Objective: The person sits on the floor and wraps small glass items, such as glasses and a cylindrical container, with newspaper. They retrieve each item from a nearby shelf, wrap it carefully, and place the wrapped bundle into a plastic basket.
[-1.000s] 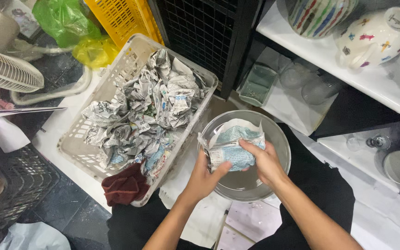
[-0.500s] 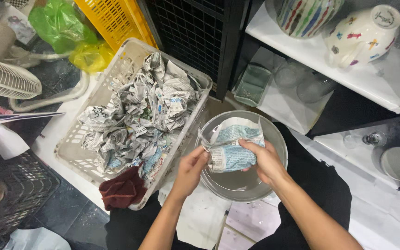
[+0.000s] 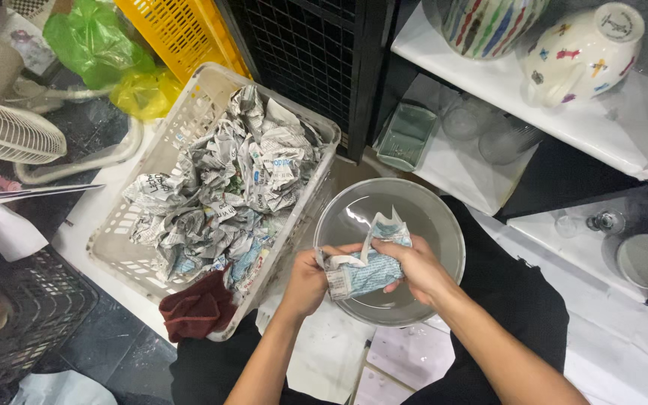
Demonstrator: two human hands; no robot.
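Both hands on a crumpled wad of newspaper, right over the glass bowl.

The left hand (image 3: 307,281) grips the near end of the newspaper wad (image 3: 365,266), fingers curled tight on it, and the right hand (image 3: 418,266) clamps the other end, thumb on top. The wad sits between them, above the middle of the clear glass bowl (image 3: 436,225). Just to the left stands a white plastic basket (image 3: 181,135) heaped with crumpled newspaper (image 3: 219,195), a dark red cloth (image 3: 196,311) draped at its near corner.
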